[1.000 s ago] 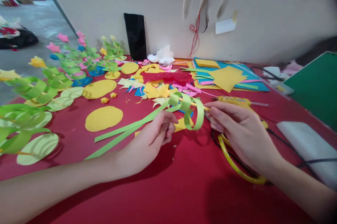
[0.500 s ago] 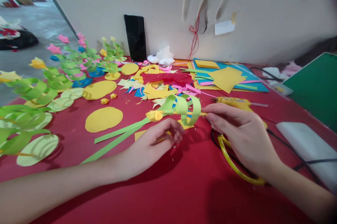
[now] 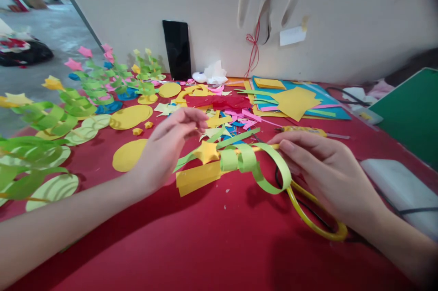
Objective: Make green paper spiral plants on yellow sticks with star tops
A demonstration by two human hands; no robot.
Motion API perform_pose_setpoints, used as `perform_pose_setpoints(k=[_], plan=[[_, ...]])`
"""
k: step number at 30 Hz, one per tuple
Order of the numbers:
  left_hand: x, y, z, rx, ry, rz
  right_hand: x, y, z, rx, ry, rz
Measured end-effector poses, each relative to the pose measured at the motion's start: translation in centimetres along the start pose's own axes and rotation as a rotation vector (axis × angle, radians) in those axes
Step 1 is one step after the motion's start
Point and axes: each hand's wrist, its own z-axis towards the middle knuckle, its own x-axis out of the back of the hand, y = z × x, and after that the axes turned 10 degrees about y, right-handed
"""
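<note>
My right hand point(image 3: 325, 170) pinches the end of a thin yellow paper stick point(image 3: 265, 147), held nearly level above the table. A light green paper strip point(image 3: 247, 158) curls around the stick in loose loops, and a folded yellow paper star point(image 3: 206, 152) sits at its left end. My left hand point(image 3: 167, 142) hovers just left of and above the star, fingers loosely bent and apart, with nothing seen in them. Beneath the star lie yellow paper pieces point(image 3: 198, 179). A yellow looped handle point(image 3: 303, 211), partly hidden, rests below my right hand.
Finished paper flowers point(image 3: 51, 115) with green spirals stand at left near yellow paper discs point(image 3: 130, 117). Paper scraps point(image 3: 222, 117), a yellow glue gun point(image 3: 304, 131) and stacked coloured paper point(image 3: 296, 103) lie behind. A black phone point(image 3: 177, 49) leans on the wall. A white block point(image 3: 397, 181) is at right.
My left hand has moved up and left, away from below the stick. The green curl has loosened and hangs lower at its right end. The star has turned to show its face.
</note>
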Motion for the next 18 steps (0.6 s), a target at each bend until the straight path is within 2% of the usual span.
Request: perform_pose_setpoints(k=[3, 5, 9, 12, 15, 16, 18], plan=[[0.4, 0.9, 0.7, -0.090, 0.055, -0.030, 0.3, -0.5, 0.2, 0.158, -0.025, -0.193], [0.6, 1.8, 0.6, -0.205, 0.066, -0.003, 0.4, -1.0, 0.3, 0.258, -0.021, -0.299], [0.6, 4.0, -0.6, -0.505, 0.055, 0.294, 0.4, -1.8, 0.2, 0.429, 0.013, -0.436], [0.5, 5.2, -1.6, -0.808, -0.074, 0.605, 0.3, -2.0, -0.1, 0.502, 0.039, -0.490], [0.4, 5.4, -2.5, -1.175, -0.128, 0.806, 0.0, -1.8, -0.6, 0.530, 0.054, -0.528], [0.4, 5.3, -2.8, -1.247, -0.096, 0.871, -0.1, -1.8, -0.7, 0.541, 0.052, -0.544], [0.4, 5.0, -3.3, -1.349, -0.124, 0.906, -0.3, -1.7, -1.0, 0.564, 0.048, -0.573]])
